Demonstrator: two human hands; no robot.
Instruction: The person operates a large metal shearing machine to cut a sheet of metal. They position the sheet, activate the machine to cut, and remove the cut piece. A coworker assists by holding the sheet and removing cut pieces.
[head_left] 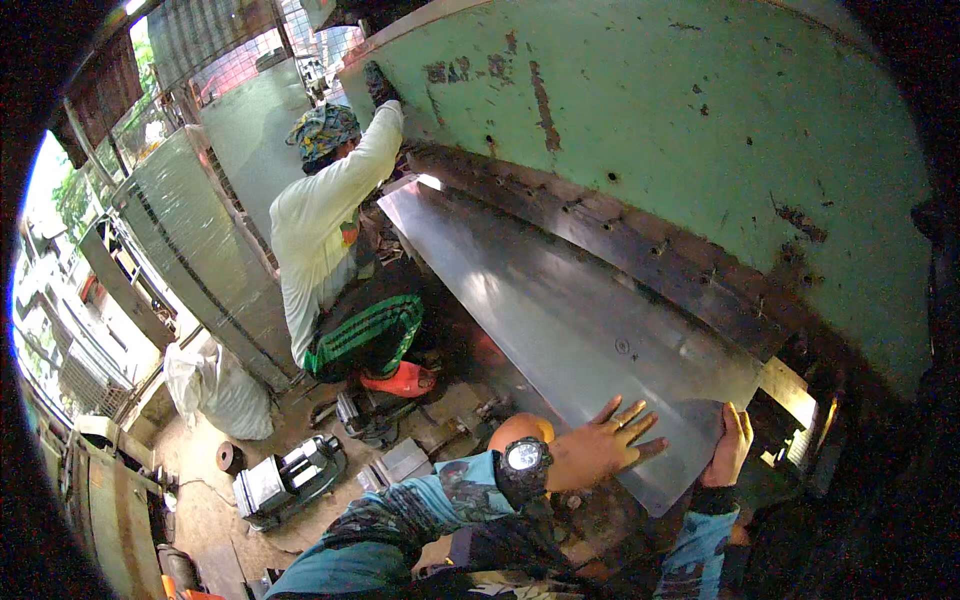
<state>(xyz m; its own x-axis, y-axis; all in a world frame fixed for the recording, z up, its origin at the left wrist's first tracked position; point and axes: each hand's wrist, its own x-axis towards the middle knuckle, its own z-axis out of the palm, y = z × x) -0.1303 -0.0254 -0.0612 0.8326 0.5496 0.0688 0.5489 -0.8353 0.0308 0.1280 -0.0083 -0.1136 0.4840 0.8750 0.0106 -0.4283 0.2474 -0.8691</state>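
Pressing evenly, we should steady the sheet. Our left hand lies fingers wide; our right hand grips its edge.

Workshop (green machine, metal sheet)

Metal sheet noted at centre, running from eleven o'clock to between four and five. Between four and five o'clock, the person's left hand lies spread on its near end, watch at the wrist. At four, the right hand grips the sheet's edge. Co-worker observed at ten o'clock, crouched, one gloved hand raised beside the green panel at one. White sack at eight.
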